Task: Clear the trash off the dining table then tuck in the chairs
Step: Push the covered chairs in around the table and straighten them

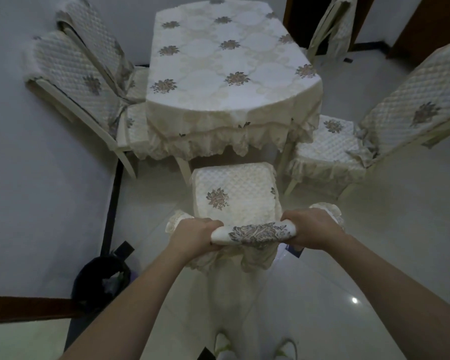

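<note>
We find the left hand (192, 233) and right hand (313, 228) both clenched around the top rail of the near chair (234, 193), whose seat stands just short of the cloth-covered dining table (226, 61), with a dark bin (102, 279) at lower left.

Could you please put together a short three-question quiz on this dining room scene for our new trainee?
1. True or false: trash lies on the tablecloth.
2. Both the left hand and the right hand grip what?
A. the bin
B. the near chair's backrest
C. the tablecloth
3. Fill in: the near chair's seat is ___ the table, not under it.

Key
1. False; no trash shows on it.
2. B
3. Short of
</note>
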### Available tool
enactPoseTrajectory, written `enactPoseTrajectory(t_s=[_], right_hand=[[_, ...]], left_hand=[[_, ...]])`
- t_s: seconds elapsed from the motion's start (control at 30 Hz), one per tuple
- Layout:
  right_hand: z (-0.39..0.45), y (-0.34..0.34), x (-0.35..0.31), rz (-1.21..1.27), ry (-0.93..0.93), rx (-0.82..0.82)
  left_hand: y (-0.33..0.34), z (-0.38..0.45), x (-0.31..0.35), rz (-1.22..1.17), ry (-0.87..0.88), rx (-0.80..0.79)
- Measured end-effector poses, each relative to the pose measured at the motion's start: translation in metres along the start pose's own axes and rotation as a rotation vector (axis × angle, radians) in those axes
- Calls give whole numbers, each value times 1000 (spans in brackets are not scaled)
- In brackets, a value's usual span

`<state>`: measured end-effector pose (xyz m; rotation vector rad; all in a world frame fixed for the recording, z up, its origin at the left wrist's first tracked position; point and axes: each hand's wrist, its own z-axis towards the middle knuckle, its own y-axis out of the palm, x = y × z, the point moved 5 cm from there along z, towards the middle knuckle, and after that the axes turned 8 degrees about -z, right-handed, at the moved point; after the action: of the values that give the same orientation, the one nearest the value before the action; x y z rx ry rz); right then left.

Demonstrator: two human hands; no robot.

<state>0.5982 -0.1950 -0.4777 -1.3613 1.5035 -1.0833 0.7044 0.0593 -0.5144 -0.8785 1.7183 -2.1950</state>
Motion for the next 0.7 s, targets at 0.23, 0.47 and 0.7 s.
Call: enactPoseTrajectory(t_s=[0.23,0.47,0.7], right_hand=[[37,-20,14,28,-6,25],[87,-33,50,15,-81,27],[129,-41,79,52,-151,97]], left_hand=[[-14,42,-14,-9,-34,1],[-15,93,-22,-32,-105,-45],[-12,136,-32,-67,-211,-91]])
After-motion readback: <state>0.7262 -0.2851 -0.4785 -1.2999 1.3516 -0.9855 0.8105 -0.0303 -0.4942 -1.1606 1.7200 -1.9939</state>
